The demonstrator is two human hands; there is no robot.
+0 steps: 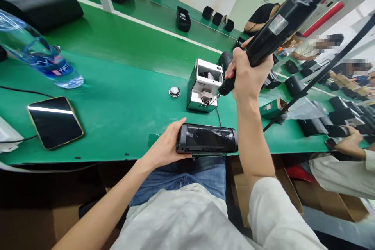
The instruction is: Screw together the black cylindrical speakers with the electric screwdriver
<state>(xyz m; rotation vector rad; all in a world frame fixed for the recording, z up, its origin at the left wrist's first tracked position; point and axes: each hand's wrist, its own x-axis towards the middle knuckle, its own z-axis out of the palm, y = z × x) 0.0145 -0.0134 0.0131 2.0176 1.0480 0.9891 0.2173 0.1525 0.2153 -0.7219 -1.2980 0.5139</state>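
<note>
My left hand (165,144) grips the left end of a black cylindrical speaker (208,139), which lies lengthwise at the front edge of the green table. My right hand (252,72) is wrapped around a black electric screwdriver (274,31), held at a slant with its cable running up to the top right. The screwdriver's bit points down at the front of a white and black screw feeder (195,99); whether it touches a screw there is too small to tell. Left of the feeder sits a small round silver-rimmed part (174,92).
A phone (55,122) and a tilted water bottle (55,62) are on the left, near a large black casing (41,6). A green box (271,109) stands right of my forearm. Black speaker parts line the conveyor behind. Co-workers sit on the right, one hand (350,142) near the table edge.
</note>
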